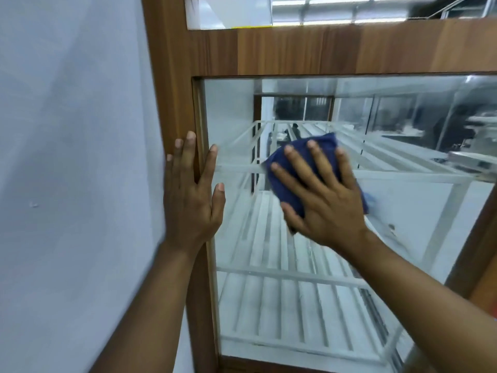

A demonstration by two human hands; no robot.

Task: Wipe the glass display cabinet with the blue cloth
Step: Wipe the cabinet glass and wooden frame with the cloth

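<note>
While the cloth is pressed to the pane, this is how the scene reads:

Right hand: the right hand [325, 200] lies flat with fingers spread, pinning the blue cloth [301, 168] against the glass; it presses the cloth and does not clench it.
Cloth position: bunched under the right palm, in the upper half of the glass display cabinet [336, 49], nearer its left edge than its right; folds show above the fingertips and left of the thumb.
Left hand: the left hand [193, 192] is empty and flat, braced on the wooden left frame post [177, 103], index finger and thumb reaching onto the glass.
Key relation: the cloth sits just right of the bracing hand, so most unwiped glass seems to lie right and down.
Inside: white slatted shelves [282, 292] show through the pane.
Left of cabinet: pale wall [75, 157].
</note>
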